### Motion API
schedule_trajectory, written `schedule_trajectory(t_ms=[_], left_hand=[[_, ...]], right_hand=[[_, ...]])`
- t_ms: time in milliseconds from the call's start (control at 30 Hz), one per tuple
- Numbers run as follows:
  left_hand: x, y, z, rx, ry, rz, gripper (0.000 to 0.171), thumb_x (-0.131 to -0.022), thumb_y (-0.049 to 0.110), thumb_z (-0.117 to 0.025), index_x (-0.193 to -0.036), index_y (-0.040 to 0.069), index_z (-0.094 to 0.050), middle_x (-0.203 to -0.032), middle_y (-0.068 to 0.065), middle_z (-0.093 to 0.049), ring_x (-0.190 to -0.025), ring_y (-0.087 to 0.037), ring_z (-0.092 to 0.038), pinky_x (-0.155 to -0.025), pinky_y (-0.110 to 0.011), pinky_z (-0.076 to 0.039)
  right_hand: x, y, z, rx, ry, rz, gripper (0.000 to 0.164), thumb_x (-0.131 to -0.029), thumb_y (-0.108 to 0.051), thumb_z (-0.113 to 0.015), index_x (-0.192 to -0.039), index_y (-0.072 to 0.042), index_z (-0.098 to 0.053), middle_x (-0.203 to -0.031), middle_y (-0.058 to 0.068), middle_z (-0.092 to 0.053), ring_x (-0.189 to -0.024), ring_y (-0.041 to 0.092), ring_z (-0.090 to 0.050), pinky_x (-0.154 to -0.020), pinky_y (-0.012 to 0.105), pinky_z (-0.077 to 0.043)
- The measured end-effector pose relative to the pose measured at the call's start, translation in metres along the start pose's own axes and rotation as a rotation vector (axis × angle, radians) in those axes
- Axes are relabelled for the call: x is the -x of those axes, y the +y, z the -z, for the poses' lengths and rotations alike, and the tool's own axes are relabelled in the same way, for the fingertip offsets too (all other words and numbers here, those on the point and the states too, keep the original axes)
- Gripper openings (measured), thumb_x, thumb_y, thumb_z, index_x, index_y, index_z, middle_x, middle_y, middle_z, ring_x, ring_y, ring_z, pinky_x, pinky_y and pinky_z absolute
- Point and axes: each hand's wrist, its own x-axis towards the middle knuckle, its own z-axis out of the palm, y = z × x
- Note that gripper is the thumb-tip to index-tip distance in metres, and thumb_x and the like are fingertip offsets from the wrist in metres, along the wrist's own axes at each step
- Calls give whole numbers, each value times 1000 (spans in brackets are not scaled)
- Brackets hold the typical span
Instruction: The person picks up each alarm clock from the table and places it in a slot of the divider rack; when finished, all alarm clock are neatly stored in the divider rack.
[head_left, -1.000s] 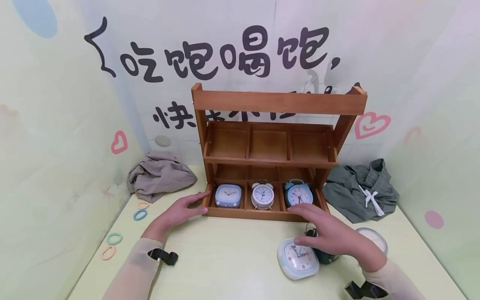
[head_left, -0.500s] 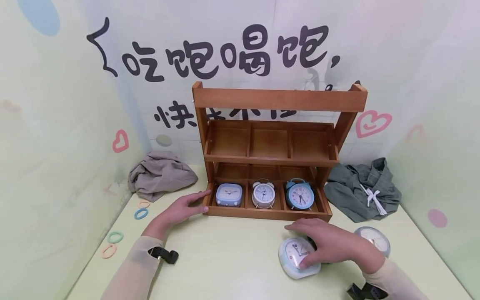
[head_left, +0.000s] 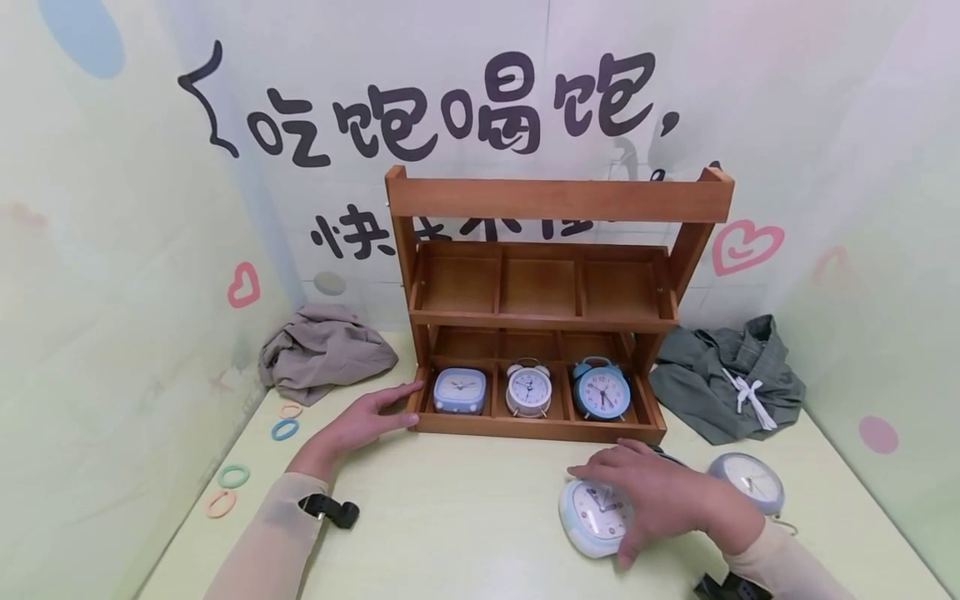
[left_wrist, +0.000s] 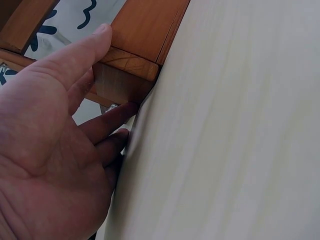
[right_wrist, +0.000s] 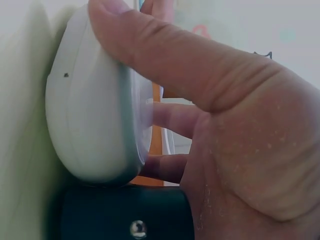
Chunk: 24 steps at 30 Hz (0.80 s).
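Observation:
My left hand (head_left: 363,425) holds the lower left corner of a wooden shelf rack (head_left: 540,429); in the left wrist view the thumb lies on its front board and the fingers reach round the side. On the table, my right hand (head_left: 667,500) grips a white and pale-blue alarm clock (head_left: 588,525). Its thumb is on the near side and its fingers reach to the far side, as the right wrist view shows. A dark teal object (right_wrist: 120,210) sits against that clock, mostly hidden by the hand from above.
On the rack's bottom tier stand a blue clock (head_left: 459,392), a white twin-bell clock (head_left: 528,390) and a teal twin-bell clock (head_left: 602,392). A round grey-blue clock (head_left: 750,482) lies right. Cloths (head_left: 322,354) flank the rack; several coloured rings (head_left: 233,476) lie left.
My right hand has moved from in front of the rack down onto the pale-blue alarm clock, and its thumb has come to the clock's near side. The left hand has stayed at the rack corner.

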Motion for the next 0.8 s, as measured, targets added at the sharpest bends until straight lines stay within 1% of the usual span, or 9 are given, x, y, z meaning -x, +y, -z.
schedule_trajectory(t_ms=[167, 233, 367, 467, 567, 633, 700, 800], left_hand=[[0, 0, -1, 7, -1, -4, 73, -99, 56, -83, -165, 41, -55, -176, -6, -43, -166, -34, -31, -135, -62, -22], [1, 0, -1, 10, 0, -7, 73, -99, 56, -83, -165, 41, -56, -176, -6, -43, -166, -34, -32, -134, -62, -22], [2, 2, 0, 11, 0, -3, 73, -98, 57, -82, -165, 41, -55, -176, -7, -43, -166, -36, -32, -134, -63, -22], [2, 2, 0, 10, -2, 11, 74, -98, 57, -82, -165, 42, -55, -176, -7, -42, -166, -36, -31, -134, -64, -22], [2, 3, -1, 5, -3, 6, 74, -99, 57, -81, -166, 41, -54, -177, -8, -41, -166, -37, -30, -134, -65, -22], [2, 3, -1, 7, -1, 4, 73, -100, 56, -82, -166, 40, -54, -176, -7, -42, -166, -37, -30, -134, -65, -21], [2, 3, -1, 6, -1, -3, 73, -100, 55, -81, -166, 40, -54, -176, -8, -42, -166, -38, -30, -134, -65, -21], [2, 3, 0, 4, -1, 2, 73, -100, 56, -81, -166, 41, -54, -177, -7, -41, -166, -37, -31, -134, -65, -22]], right_hand=[[-1, -1, -2, 4, -39, -35, 115, -58, -70, -103, -158, -31, -63, -132, -11, -61, -130, 23, -58, -125, 72, -33], [-2, -1, -3, 7, -48, -49, 115, -58, -72, -102, -158, -32, -62, -130, -13, -60, -129, 22, -57, -124, 69, -35], [-4, -1, -4, 36, -21, -46, 111, -63, -81, -96, -156, -31, -64, -125, -14, -58, -120, 19, -54, -113, 59, -46], [-6, -2, -6, 41, 7, -38, 108, -67, -84, -92, -155, -29, -64, -122, -15, -57, -114, 14, -52, -102, 49, -51], [-8, -2, -8, 17, 26, -22, 105, -69, -80, -93, -155, -27, -64, -121, -14, -56, -111, 11, -51, -94, 41, -53], [-9, -3, -9, 0, 36, -12, 104, -71, -77, -94, -156, -26, -64, -123, -12, -56, -110, 10, -51, -91, 37, -53], [-10, -3, -10, -9, 53, 1, 103, -71, -73, -96, -156, -24, -64, -123, -11, -56, -107, 9, -51, -89, 34, -54], [-11, -4, -9, -9, 73, -9, 103, -72, -68, -97, -158, -24, -62, -126, -10, -55, -106, 8, -53, -88, 32, -55]])
